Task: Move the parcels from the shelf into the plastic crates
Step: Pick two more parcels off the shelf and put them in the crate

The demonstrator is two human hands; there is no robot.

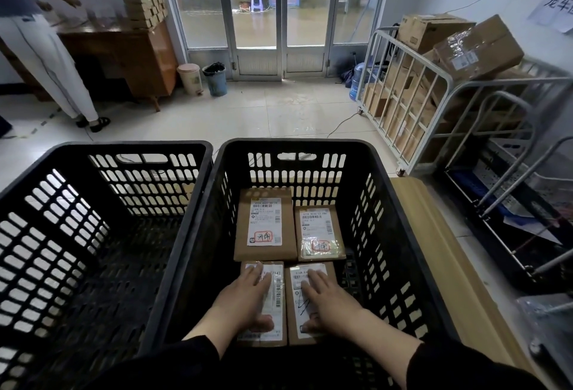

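Two brown cardboard parcels with white barcode labels lie under the hands in a black crate. The left hand lies spread flat on the left parcel, and the right hand lies flat on the right parcel. Two more labelled parcels lie just past the fingertips.

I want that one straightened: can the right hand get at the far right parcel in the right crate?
Probably yes. The right hand rests flat on the near right parcel, and the far right parcel lies just beyond it, face up, nothing on top, with the right crate open above.
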